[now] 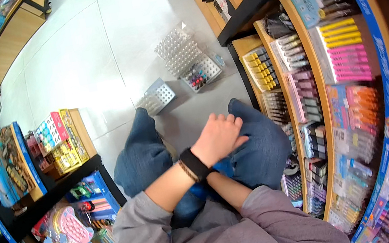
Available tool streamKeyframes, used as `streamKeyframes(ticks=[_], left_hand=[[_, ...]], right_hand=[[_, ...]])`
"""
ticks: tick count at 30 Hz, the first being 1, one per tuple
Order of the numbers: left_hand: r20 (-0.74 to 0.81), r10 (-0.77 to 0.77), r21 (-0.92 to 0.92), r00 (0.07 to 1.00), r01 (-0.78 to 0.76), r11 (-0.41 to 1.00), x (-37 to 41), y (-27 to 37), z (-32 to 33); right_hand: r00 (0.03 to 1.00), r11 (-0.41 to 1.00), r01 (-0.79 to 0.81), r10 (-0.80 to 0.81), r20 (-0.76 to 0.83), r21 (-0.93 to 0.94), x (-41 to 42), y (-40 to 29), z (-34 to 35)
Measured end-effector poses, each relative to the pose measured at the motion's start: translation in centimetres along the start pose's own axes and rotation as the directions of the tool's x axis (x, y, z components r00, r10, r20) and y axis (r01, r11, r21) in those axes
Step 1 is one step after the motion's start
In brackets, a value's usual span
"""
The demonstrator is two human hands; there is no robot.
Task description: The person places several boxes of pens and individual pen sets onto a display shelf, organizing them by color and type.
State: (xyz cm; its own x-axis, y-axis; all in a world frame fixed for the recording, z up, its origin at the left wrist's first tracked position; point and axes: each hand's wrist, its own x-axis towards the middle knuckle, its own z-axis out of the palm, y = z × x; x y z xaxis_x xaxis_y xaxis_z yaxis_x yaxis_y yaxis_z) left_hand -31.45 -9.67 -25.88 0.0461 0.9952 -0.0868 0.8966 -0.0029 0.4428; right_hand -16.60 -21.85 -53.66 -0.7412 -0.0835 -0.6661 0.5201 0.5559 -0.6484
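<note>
My left hand (220, 136) is in front of my right knee, back upward, with its fingers bent and its thumb apart. Nothing shows in it, though its palm is hidden. A black band is around that wrist. My left forearm crosses over the right one, and my right hand is hidden beneath it. On the tiled floor beyond my knees is a grey holder with round holes (164, 91), with clear caps or tubes at one end. Farther right, a larger perforated holder (210, 66) has several dark, red and blue-topped items, beside clear ribbed plastic trays (182, 51).
Wooden shelves with a blue edge strip (383, 61) stand close on my right, full of pens and markers (346, 51). At my left, a black-framed shelf (57, 184) holds boxed small goods (52, 133). A wooden cabinet (10, 48) stands at the upper left.
</note>
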Motion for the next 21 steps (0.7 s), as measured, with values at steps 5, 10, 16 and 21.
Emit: streamKeyframes(ticks=[5, 10, 16, 21], left_hand=[[0.071, 0.063, 0.012, 0.995, -0.064, 0.998, -3.1, -0.8, 2.2], [-0.031, 0.044, -0.110, 0.999, -0.047, 0.993, -6.9, -1.2, 0.2], [-0.105, -0.092, -0.338, 0.990, 0.051, 0.940, -9.1, -3.1, -1.6], [-0.350, 0.091, -0.441, 0.932, -0.250, 0.862, -6.6, 0.0, -3.7]], right_hand=[[0.999, 0.998, -0.044, 0.044, -0.004, 0.038, -1.6, -1.0, -2.3], [0.936, 0.856, -0.025, 0.202, -0.289, 0.516, -4.8, -2.9, -9.7], [0.900, 0.658, 0.258, 0.103, -0.423, 0.708, -10.5, -5.9, -21.8], [0.771, 0.604, 0.233, 0.363, -0.523, 0.762, -9.8, -5.9, -31.2]])
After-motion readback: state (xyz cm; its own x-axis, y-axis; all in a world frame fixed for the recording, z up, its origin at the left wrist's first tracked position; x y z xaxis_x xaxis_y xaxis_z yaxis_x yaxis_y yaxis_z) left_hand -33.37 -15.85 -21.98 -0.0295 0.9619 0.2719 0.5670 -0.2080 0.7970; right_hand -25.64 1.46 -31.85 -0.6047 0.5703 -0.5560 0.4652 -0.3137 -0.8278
